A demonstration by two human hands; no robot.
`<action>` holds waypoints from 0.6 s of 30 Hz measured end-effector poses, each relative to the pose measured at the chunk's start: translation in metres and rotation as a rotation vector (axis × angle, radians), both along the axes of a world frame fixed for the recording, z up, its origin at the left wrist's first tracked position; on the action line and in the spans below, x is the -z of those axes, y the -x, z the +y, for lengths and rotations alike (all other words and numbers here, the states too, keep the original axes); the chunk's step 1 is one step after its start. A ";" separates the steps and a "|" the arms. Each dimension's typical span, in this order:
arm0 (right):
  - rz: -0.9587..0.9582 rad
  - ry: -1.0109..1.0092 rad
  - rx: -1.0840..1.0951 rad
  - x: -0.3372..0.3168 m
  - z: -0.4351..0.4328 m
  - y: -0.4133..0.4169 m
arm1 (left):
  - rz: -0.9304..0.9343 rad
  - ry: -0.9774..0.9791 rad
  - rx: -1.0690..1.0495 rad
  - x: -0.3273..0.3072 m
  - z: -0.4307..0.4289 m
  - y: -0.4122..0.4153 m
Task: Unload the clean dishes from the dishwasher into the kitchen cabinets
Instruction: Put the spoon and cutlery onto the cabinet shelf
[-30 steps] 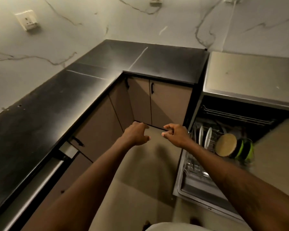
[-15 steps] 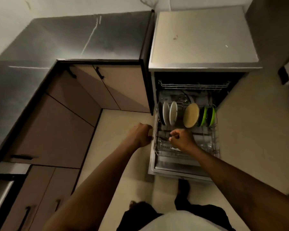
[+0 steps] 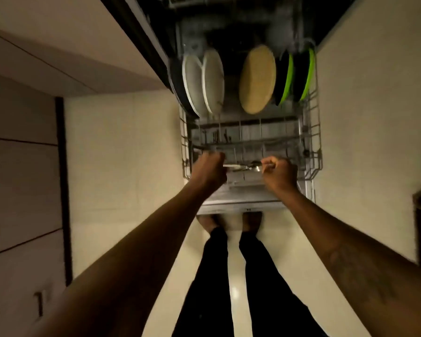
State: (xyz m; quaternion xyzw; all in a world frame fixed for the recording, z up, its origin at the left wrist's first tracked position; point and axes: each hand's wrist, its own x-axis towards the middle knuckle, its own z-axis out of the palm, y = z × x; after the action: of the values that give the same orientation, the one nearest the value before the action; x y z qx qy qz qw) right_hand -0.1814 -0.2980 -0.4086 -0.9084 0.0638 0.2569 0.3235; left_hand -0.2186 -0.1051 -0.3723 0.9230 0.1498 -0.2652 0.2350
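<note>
— Where was the cutlery (image 3: 241, 167)?
— Over the front part of the pulled-out rack (image 3: 314, 142), between the two hands. Its long axis ran left to right, with the spoon bowls pointing to the right hand (image 3: 280, 173).
— And the fingers?
— Those of the right hand were curled and pinched the bowl end. The left hand (image 3: 208, 170) was curled at the handle end; whether it gripped, I could not tell.
— The plates (image 3: 213, 81)?
— They stood upright at the rack's back.

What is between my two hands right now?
Silver cutlery, reaching from the left hand to the right hand above the lower rack; head view.
</note>
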 end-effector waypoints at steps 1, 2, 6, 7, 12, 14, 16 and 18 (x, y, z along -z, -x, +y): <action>-0.005 0.025 -0.011 0.024 -0.005 -0.006 | -0.006 0.015 0.006 0.030 -0.005 -0.007; -0.005 0.044 -0.033 0.047 -0.010 -0.009 | -0.012 0.026 0.005 0.059 -0.011 -0.012; 0.029 0.064 -0.107 0.114 -0.024 -0.018 | 0.029 0.058 0.075 0.139 -0.029 -0.022; 0.040 0.072 -0.135 0.125 -0.026 -0.021 | 0.042 0.065 0.104 0.153 -0.033 -0.024; 0.106 0.132 -0.296 0.166 -0.035 -0.025 | 0.082 0.092 0.231 0.207 -0.046 -0.034; 0.104 0.177 -0.327 0.178 -0.038 -0.027 | 0.125 0.078 0.295 0.223 -0.049 -0.037; 0.094 0.208 -0.376 0.185 -0.041 -0.030 | 0.148 0.055 0.350 0.237 -0.051 -0.041; 0.103 0.238 -0.438 0.189 -0.044 -0.034 | 0.147 0.066 0.397 0.246 -0.050 -0.044</action>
State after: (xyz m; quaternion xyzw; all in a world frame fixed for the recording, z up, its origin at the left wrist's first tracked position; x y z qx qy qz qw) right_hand -0.1473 -0.3419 -0.5976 -0.9180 -0.0884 0.3575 0.1471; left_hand -0.1744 -0.1553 -0.6186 0.9044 -0.0272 -0.3775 0.1968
